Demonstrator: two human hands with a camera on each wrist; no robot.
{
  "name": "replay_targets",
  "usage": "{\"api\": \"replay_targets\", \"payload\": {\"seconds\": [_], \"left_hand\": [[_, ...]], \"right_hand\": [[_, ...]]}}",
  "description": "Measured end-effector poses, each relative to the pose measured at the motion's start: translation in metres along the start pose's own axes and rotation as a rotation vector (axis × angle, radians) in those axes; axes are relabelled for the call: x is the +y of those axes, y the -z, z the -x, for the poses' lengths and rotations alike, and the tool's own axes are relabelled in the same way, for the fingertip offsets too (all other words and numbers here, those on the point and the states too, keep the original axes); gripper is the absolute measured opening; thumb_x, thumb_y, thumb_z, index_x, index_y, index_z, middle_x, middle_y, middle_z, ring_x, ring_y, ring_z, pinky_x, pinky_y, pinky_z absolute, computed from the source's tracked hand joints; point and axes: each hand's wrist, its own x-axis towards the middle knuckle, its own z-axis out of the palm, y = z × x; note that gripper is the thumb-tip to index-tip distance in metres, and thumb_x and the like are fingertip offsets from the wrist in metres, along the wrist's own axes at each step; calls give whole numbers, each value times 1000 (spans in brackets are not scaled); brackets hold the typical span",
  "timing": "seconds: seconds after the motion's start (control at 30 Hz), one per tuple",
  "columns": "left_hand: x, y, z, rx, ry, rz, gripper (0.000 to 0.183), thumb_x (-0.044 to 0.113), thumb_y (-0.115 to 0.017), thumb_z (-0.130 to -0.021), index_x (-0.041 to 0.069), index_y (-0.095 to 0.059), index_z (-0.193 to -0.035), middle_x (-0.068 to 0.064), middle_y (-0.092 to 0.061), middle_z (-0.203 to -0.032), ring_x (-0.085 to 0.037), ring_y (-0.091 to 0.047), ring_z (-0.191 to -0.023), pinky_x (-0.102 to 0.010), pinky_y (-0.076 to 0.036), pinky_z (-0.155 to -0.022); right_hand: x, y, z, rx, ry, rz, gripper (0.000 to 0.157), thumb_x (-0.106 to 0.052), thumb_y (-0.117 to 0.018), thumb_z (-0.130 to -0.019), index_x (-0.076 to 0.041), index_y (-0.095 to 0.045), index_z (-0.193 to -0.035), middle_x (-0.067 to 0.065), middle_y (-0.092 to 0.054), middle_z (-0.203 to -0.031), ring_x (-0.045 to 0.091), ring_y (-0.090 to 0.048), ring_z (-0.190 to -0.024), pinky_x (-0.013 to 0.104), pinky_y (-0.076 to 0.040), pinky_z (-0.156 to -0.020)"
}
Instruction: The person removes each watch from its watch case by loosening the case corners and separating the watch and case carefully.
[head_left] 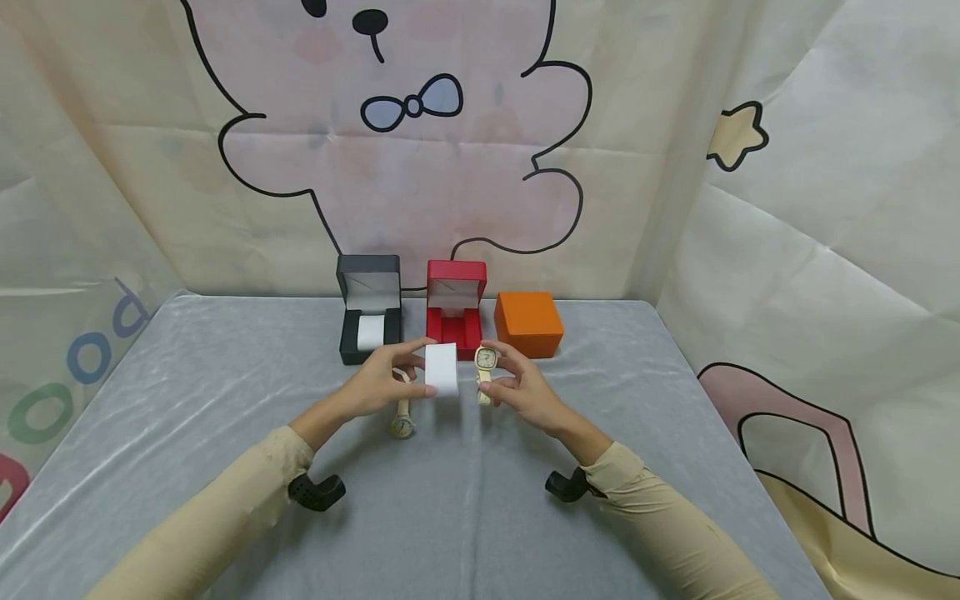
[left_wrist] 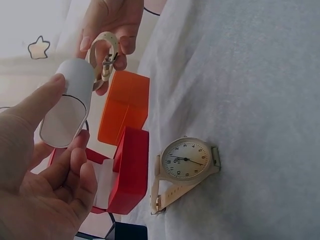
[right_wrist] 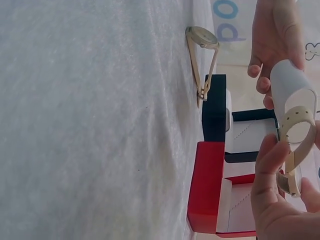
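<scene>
Between thumb and fingers, my left hand (head_left: pixel 382 379) pinches a white watch cushion (head_left: pixel 442 369), a hollow sleeve whose open end shows in the left wrist view. My right hand (head_left: pixel 528 392) holds a cream watch (head_left: pixel 485 360) with a squarish face; its buckled strap forms a loop close to the cushion's end in the right wrist view. The loop and cushion overlap there; whether they touch I cannot tell. A second cream watch (left_wrist: pixel 186 159), round-faced, lies on the table below my left hand. Behind my hands, the red watch box (head_left: pixel 455 333) stands with its lid up.
Left of the red box is a black watch box (head_left: pixel 348 337), lid up, with a white cushion (head_left: pixel 371 332) inside. An orange box (head_left: pixel 528 323) sits to the right. Grey cloth covers the table (head_left: pixel 465 517), and a printed curtain (head_left: pixel 480 192) hangs behind it.
</scene>
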Motion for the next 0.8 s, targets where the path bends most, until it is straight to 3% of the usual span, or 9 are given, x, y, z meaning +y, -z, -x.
{"api": "replay_targets", "payload": {"seconds": [0.27,0.47,0.8], "left_hand": [[-1,2,-9,9,25,-21,79,23,-83,-85,9,-45,-152,-19,-69,-125,-26,-58,-102,-38,-51,-85],[-1,3,-13,6,42,-42,79,22,-83,-85,9,-44,-153,-18,-68,-126,-26,-58,-102,-32,-50,-82],[-3,2,-19,16,54,-33,81,22,-83,-85,12,-43,-154,-17,-69,-125,-26,-57,-101,-32,-50,-84]], "right_hand": [[1,4,-1,-4,-22,-1,67,-1,-66,-95,-12,-37,-155,36,-46,-139,12,-70,-81,23,-55,-72],[2,8,1,-14,-23,-14,67,0,-65,-96,-10,-36,-155,35,-45,-142,11,-69,-83,23,-55,-72],[10,13,3,-33,-1,-5,70,4,-65,-94,-4,-33,-156,36,-44,-142,9,-67,-78,21,-54,-70]]}}
